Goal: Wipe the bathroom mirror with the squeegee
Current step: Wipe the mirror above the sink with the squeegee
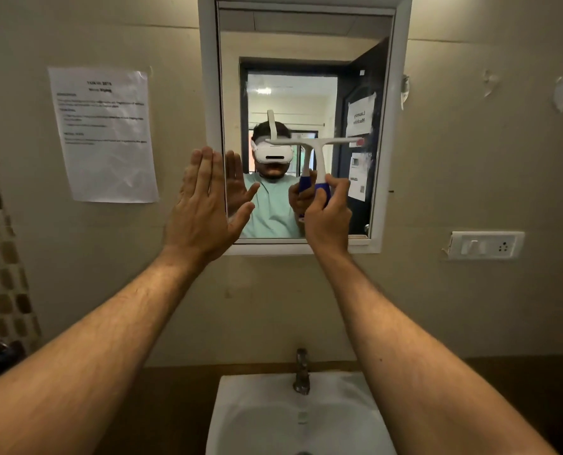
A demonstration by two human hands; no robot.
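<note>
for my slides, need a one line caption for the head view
Right hand holds squeegee against mirror, left hand flat at its frame, above sink.

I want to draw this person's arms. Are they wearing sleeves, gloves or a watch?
No gloves, no watch, no rings that show. The left hand and right hand are bare, and both forearms are bare too. The mirror shows a short-sleeved, pale green top.

Bare forearms (86,349); mirrored: mint-green shirt (270,208), white headset (272,153).
</note>
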